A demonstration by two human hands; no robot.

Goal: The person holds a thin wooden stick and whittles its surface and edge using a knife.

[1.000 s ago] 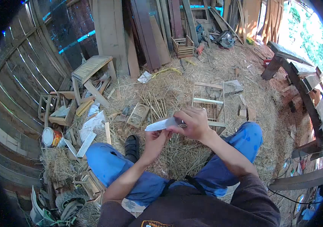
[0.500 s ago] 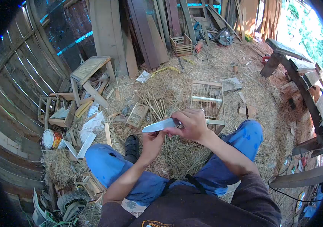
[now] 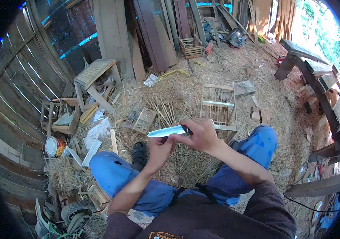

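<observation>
A knife [image 3: 166, 132] with a broad, shiny blade lies across the middle of the view, its tip to the left. My right hand [image 3: 201, 135] is closed round its handle. Under the blade, my left hand [image 3: 162, 152] has its fingers bent and pressed together, close to my right thumb; whatever they grip is hidden by the blade. Beyond my hands, several thin wooden sticks [image 3: 165, 112] lie on the straw. A barred wooden frame [image 3: 218, 104] rests to their right, and a small wooden box-like piece [image 3: 145, 120] to their left.
Straw and shavings cover the floor. A low slatted wooden stand [image 3: 95, 72] and a paint can [image 3: 54, 146] are at left. Planks [image 3: 150, 34] lean at the back near a small crate [image 3: 191, 47] and a circular saw [image 3: 235, 38]. A timber bench [image 3: 317, 87] stands right.
The blade has tilted a little, and its flat now catches more light. The tip has shifted slightly left. Both hands keep nearly the same place and hold.
</observation>
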